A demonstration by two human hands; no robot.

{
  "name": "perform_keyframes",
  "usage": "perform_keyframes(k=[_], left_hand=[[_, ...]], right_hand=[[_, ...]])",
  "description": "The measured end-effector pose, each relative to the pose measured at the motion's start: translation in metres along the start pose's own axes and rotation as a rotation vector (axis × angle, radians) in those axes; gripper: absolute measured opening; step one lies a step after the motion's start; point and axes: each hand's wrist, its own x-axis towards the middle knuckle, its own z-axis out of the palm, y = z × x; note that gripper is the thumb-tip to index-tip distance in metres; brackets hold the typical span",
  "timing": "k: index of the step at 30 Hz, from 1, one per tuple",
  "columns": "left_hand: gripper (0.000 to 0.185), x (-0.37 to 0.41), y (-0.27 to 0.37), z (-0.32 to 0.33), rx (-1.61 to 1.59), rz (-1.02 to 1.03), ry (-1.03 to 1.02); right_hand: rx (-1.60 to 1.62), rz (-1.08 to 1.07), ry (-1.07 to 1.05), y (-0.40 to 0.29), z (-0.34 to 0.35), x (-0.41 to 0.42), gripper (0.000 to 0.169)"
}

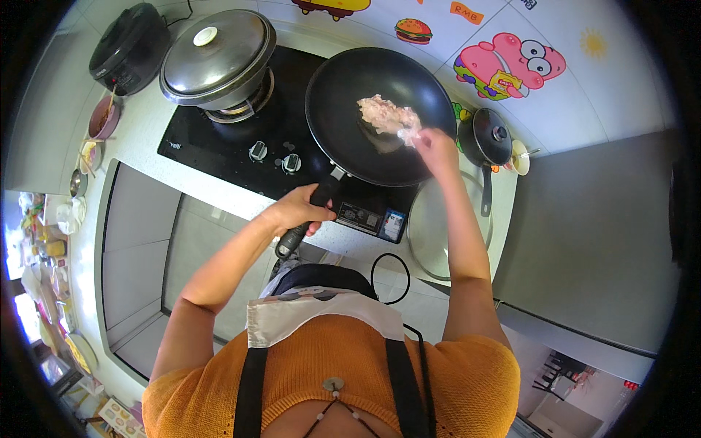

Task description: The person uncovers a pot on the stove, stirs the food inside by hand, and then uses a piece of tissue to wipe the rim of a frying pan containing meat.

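In the head view a black non-stick wok (350,71) sits on the right burner of a black glass gas hob (219,148). My left hand (301,211) is wrapped around the wok's black handle (293,241). Pale pink raw meat pieces (383,114) lie in a clump in the middle of the wok, with a shiny wet patch on the side nearer me. My right hand (438,153) reaches over the wok's right side. Its fingertips pinch a whitish, glossy piece (406,136) at the clump's right end; what that piece is cannot be made out.
A lidded metal pot (219,60) occupies the left burner, near a black rice cooker (131,49). Right of the wok are a lidded black saucepan (482,137), a pale bowl (520,159) and a glass lid (427,235). Small bowls (104,117) line the left counter.
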Motion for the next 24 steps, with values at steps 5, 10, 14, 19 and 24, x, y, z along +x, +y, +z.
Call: perform_keyframes(k=[5, 10, 14, 19, 24], left_hand=[[0.022, -0.001, 0.021, -0.046, 0.155, -0.054, -0.082], [0.021, -0.004, 0.045, -0.07, 0.279, -0.088, -0.127], [0.04, -0.011, 0.056, -0.064, 0.492, -0.025, -0.078], [0.054, -0.011, 0.048, -0.058, 0.765, 0.269, 0.143], [0.051, -0.013, 0.052, -0.052, 0.716, 0.18, 0.144]], right_hand=[[0.058, -0.028, -0.102, -0.003, 0.002, -0.006, 0.014], [0.012, -0.073, -0.081, -0.005, -0.008, 0.008, 0.012], [-0.243, -0.05, 0.033, 0.005, -0.004, 0.05, 0.009], [-0.635, 0.06, -0.212, 0.008, 0.016, 0.091, 0.022], [-0.464, 0.245, -0.307, 0.014, 0.044, 0.091, 0.019]])
